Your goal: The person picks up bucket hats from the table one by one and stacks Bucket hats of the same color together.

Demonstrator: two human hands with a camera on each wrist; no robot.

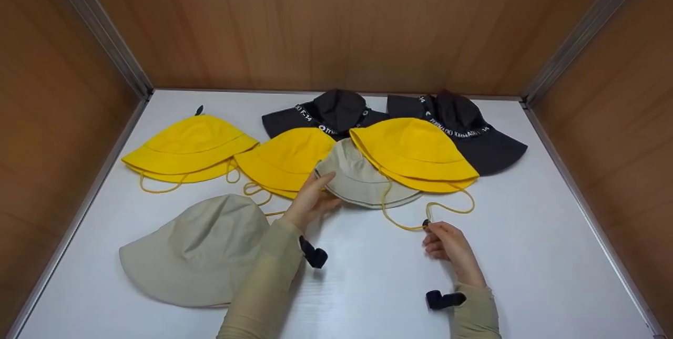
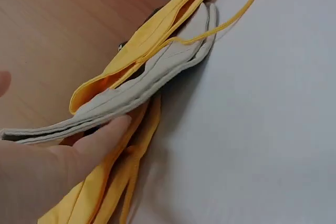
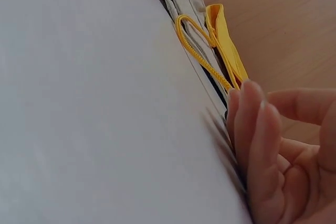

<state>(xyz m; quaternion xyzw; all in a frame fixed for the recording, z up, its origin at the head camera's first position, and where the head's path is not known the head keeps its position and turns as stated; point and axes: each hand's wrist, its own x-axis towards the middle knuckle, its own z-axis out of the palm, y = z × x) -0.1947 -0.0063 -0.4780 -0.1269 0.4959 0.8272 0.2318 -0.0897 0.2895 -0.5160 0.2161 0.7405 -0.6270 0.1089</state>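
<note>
One overlapped beige hat (image 1: 353,180) pinched by left grip (image 1: 310,201), one partly obscured cord stopper (image 1: 425,223) by right grip (image 1: 451,246)

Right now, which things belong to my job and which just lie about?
In use:
small beige hat, in left hand
right yellow hat, its toggle in right hand

Lying about:
large beige hat
left yellow hat
middle yellow hat
left dark hat
right dark hat
</note>
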